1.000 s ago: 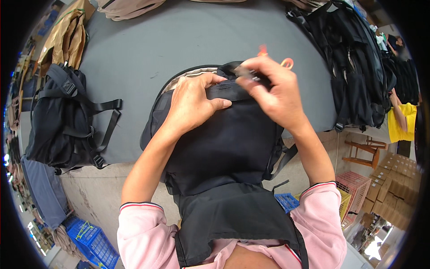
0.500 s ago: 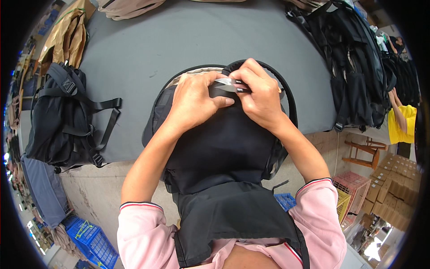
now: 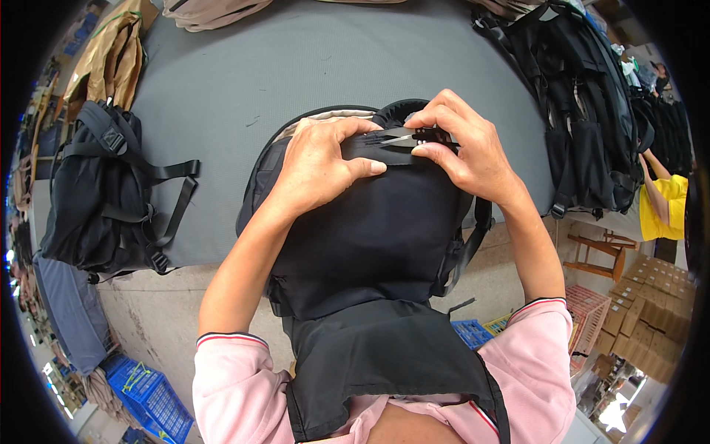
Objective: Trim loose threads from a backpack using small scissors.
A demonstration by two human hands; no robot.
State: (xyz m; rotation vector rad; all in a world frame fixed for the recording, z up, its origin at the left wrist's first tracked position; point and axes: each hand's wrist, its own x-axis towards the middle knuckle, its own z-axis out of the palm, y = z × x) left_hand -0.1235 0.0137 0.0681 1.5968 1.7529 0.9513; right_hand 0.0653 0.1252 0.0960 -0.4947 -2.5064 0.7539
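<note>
Head view: dark backpack (image 3: 362, 244) at the centre, its upper part on the grey surface (image 3: 310, 59), its lower part overhanging the near edge at six o'clock, against a black apron (image 3: 384, 355).
Backpack rim: curved, with pale lining (image 3: 333, 115) showing toward eleven o'clock; a black strap (image 3: 482, 226) hangs on the four o'clock side.
Left hand (image 3: 319, 159): grip holding the backpack's upper part, thumb and forefinger a little apart with dark fabric between them; the other fingertips are hidden.
Right hand (image 3: 473, 148): toward one o'clock, grip closed around thread snips (image 3: 403, 140) between thumb and fingers.
Snips' blades: silver, directed toward nine o'clock, their tips near the left forefinger, just over the fabric.
Nine o'clock: strapped black backpack (image 3: 89, 200) lying on the surface, webbing trailing inward.
Ten o'clock: crumpled brown paper sack (image 3: 103, 66).
Eleven o'clock: beige bag (image 3: 214, 13), cut off by the upper rim.
Two o'clock: cluster of black bags (image 3: 592, 140).
Three o'clock: co-worker's yellow sleeve (image 3: 671, 203) and a wooden stool (image 3: 597, 255).
Four o'clock: pink crate (image 3: 589, 314) near stacked cardboard boxes (image 3: 643, 303).
Between seven and eight: blue crate (image 3: 151, 392).
</note>
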